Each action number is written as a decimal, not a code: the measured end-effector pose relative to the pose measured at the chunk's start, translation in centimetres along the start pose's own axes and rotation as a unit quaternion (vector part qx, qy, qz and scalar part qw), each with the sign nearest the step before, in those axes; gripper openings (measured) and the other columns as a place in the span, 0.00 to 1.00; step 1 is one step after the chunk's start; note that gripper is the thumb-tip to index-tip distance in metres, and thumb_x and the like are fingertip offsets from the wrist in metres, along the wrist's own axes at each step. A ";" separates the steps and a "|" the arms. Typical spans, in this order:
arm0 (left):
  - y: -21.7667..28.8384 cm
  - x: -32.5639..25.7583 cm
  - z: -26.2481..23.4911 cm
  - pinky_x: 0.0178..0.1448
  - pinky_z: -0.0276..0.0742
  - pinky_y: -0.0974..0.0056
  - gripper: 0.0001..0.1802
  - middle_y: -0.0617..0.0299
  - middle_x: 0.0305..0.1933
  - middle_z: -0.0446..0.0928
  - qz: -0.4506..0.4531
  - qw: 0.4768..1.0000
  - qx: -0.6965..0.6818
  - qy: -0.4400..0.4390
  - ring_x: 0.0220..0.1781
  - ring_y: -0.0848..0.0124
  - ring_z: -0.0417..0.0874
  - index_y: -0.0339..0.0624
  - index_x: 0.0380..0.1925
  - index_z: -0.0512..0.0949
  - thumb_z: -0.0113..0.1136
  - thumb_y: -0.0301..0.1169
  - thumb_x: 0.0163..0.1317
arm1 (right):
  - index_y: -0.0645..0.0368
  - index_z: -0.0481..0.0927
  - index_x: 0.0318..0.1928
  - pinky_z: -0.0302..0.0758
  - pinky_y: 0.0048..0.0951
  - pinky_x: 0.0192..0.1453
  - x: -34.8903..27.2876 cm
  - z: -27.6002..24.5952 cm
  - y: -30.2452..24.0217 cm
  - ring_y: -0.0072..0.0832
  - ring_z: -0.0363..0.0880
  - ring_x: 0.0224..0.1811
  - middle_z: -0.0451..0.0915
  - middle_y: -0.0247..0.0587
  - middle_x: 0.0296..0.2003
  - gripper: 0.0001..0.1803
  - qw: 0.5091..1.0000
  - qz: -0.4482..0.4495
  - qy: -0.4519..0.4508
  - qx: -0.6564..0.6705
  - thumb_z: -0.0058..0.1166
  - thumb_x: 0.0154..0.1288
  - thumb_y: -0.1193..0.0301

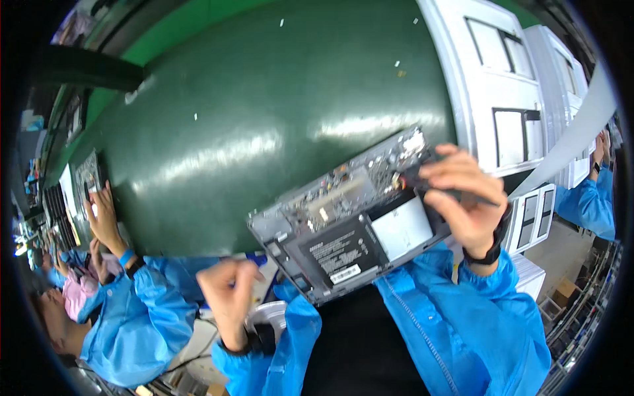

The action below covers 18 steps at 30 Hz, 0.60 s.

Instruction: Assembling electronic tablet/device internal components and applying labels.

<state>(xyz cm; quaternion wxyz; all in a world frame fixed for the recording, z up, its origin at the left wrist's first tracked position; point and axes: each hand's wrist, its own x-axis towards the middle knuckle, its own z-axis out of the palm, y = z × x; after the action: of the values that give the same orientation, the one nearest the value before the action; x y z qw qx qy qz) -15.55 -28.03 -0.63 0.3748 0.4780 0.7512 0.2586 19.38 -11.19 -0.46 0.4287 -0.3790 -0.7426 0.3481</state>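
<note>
An opened laptop base [343, 224] lies tilted at the table's near edge, its circuit board [343, 191] and black battery [337, 254] exposed. Beside the battery is a plain silver-white rectangle [401, 229]. My right hand [465, 195] is at the far right corner of the base, thumb and fingers closed on a thin black part [415, 177]; small coloured wires show by its tip. Left of the base and apart from it, my left hand [231, 284] is curled into a loose fist. Its inside is hidden, so I cannot tell whether it holds anything.
Stacked white foam trays [485, 92] with dark-edged slots stand along the right. The green tabletop [264, 99] carries a few small white scraps. At the left, a co-worker's hand [102, 214] rests by another circuit board [88, 173]. A white strip [578, 129] curves past the trays.
</note>
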 end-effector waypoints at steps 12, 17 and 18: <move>4.9 -1.3 6.9 0.64 0.79 0.53 0.34 0.47 0.60 0.78 -0.057 0.878 -0.474 0.024 0.58 0.59 0.82 0.31 0.69 0.63 0.66 0.26 0.65 | 0.62 0.89 0.39 0.65 0.56 0.75 -1.5 -0.5 -0.2 0.35 0.89 0.46 0.91 0.45 0.40 0.11 0.986 0.039 0.069 0.148 0.71 0.53 0.83; 7.5 7.3 3.8 0.25 0.83 0.60 0.26 0.44 0.52 0.82 0.047 0.876 -0.480 0.030 0.39 0.52 0.89 0.33 0.62 0.68 0.59 0.35 0.69 | 0.65 0.83 0.44 0.80 0.40 0.57 -2.4 -1.8 0.4 0.39 0.87 0.42 0.87 0.51 0.40 0.11 0.945 -0.027 0.216 0.244 0.64 0.59 0.84; 8.3 9.7 3.5 0.26 0.83 0.61 0.25 0.45 0.51 0.82 0.072 0.871 -0.484 0.029 0.40 0.52 0.89 0.32 0.61 0.70 0.58 0.35 0.70 | 0.65 0.83 0.44 0.80 0.40 0.57 -3.0 -2.2 0.4 0.39 0.87 0.42 0.87 0.51 0.40 0.11 0.943 -0.026 0.228 0.241 0.64 0.59 0.84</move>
<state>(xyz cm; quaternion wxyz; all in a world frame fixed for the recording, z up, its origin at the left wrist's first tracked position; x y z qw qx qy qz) -10.91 -15.66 0.40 0.5175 0.2817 0.5056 0.6302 22.49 -13.15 -1.10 0.6742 -0.3141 -0.5285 0.4093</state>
